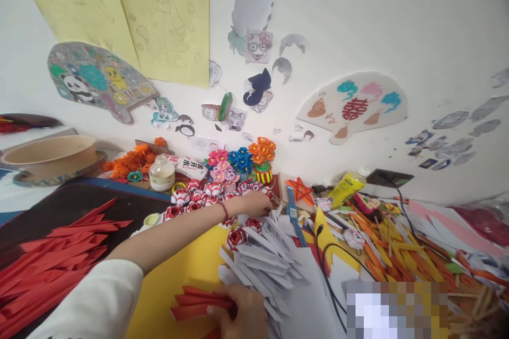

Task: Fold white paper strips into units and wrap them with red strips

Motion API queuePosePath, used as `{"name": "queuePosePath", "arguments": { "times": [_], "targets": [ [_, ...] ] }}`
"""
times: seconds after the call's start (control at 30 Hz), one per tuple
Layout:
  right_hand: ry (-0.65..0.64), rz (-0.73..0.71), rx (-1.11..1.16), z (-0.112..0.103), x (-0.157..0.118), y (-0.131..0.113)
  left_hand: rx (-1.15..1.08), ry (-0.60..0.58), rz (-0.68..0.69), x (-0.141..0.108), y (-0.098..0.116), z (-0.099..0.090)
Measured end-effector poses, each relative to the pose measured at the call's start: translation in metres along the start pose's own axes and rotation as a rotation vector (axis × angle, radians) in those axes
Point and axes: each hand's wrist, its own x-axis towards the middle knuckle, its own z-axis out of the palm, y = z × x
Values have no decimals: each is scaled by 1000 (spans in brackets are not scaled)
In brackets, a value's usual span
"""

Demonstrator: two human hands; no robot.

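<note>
My left hand (257,203) reaches across to the back of the desk, over red-and-white paper flowers (212,189) and the far end of a pile of folded white paper strips (262,257). Its fingers curl downward; whatever is in them is hidden. Close to me, my right hand (244,313) grips a small bundle of folded red paper strips (199,302) between thumb and fingers. Under the bundle lies a yellow sheet (159,291). Two red-and-white flowers (236,238) rest at the left edge of the white pile.
A large heap of red strips (75,249) lies on a dark mat at left. Behind are a glass jar (161,174) and bright flower pots (262,161). Rightward are a blue watch (293,212), black cable (330,275), yellow bottle (350,188) and orange strips (393,243).
</note>
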Motion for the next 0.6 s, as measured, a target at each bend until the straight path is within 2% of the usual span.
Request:
{"name": "queuePosePath", "arguments": {
  "times": [0.13,0.3,0.47,0.6],
  "targets": [
    [22,11,1,0,-1,2,-36,-113,-66,6,4,1],
    [35,-7,-3,0,-3,3,-70,-270,-115,10,-2,-5],
    [28,-16,21,0,-3,4,-114,-428,-72,15,-9,-15],
    [30,-3,15,-2,-3,4,-138,-518,-49,22,-10,-17]
  ]
}}
